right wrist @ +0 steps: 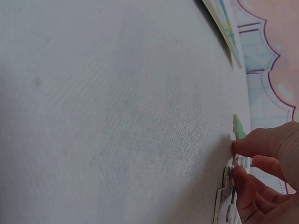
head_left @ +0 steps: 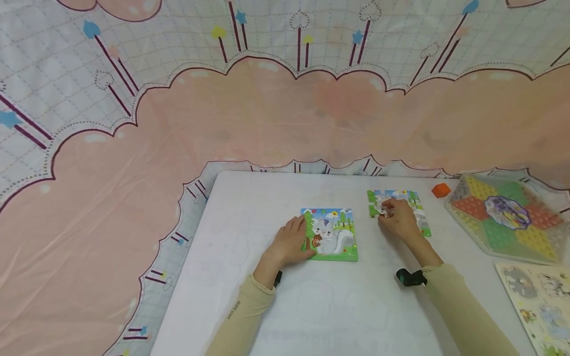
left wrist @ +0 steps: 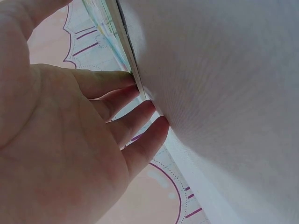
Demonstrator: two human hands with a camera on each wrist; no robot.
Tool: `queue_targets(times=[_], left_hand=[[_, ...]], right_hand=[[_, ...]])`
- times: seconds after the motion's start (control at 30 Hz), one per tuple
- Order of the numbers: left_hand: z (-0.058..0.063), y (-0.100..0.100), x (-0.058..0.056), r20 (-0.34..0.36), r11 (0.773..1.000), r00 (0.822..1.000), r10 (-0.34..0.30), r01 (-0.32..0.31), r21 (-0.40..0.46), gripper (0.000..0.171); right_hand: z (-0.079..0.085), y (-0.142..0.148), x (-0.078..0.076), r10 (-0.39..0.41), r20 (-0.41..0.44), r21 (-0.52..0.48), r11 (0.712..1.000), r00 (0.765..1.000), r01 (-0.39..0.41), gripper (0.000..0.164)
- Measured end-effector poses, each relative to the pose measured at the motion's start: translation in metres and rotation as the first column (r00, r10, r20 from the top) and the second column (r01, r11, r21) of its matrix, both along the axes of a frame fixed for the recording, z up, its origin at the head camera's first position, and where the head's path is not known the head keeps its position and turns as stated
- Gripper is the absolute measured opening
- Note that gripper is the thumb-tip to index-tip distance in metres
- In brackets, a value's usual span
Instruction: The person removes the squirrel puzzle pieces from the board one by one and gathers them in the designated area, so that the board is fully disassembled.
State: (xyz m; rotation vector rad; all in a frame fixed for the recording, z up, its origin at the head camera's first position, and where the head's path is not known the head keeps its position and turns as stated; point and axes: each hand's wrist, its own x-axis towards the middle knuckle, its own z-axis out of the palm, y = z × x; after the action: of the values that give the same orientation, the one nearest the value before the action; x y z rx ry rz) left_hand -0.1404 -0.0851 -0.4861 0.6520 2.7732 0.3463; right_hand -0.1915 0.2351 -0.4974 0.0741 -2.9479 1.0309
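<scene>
A square picture board (head_left: 334, 237) of a grey squirrel holding an acorn lies mid-table. My left hand (head_left: 290, 241) rests at its left side, fingers straight and fingertips at the board's edge in the left wrist view. Farther right is a second squirrel picture made of jigsaw pieces (head_left: 420, 217), with a gap at its near-left part. Over it my right hand (head_left: 399, 220) pinches a small puzzle piece (head_left: 389, 211) between thumb and fingers. The fingers cover most of that piece, and the hand hides part of the jigsaw.
An orange block (head_left: 441, 190) sits right of the jigsaw. Beside it lies a clear box (head_left: 503, 247) with colourful patterned panels. At the near right is an animal picture board (head_left: 512, 277). The white table (head_left: 249, 198) meets a patterned pink and white cloth (head_left: 267, 118).
</scene>
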Motion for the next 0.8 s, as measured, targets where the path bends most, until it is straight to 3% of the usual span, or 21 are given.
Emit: queue_targets(times=[0.4, 0.6, 0.8], left_hand=[[0.001, 0.0, 0.0, -0.01, 1.0, 1.0, -0.006, 0.006, -0.006, 0.091], [0.002, -0.001, 0.0, -0.021, 1.0, 1.0, -0.008, 0.008, -0.01, 0.091], [0.002, -0.002, 0.002, -0.017, 1.0, 1.0, -0.01, 0.01, -0.005, 0.09]], right_hand=[[0.002, -0.001, -0.002, 0.008, 0.033, 0.001, 1.0, 0.999, -0.008, 0.035], [0.003, -0.005, -0.008, 0.016, -0.015, 0.031, 0.999, 1.0, -0.015, 0.034], [0.005, -0.013, -0.015, -0.077, 0.01, 0.149, 0.986, 0.997, 0.075, 0.038]])
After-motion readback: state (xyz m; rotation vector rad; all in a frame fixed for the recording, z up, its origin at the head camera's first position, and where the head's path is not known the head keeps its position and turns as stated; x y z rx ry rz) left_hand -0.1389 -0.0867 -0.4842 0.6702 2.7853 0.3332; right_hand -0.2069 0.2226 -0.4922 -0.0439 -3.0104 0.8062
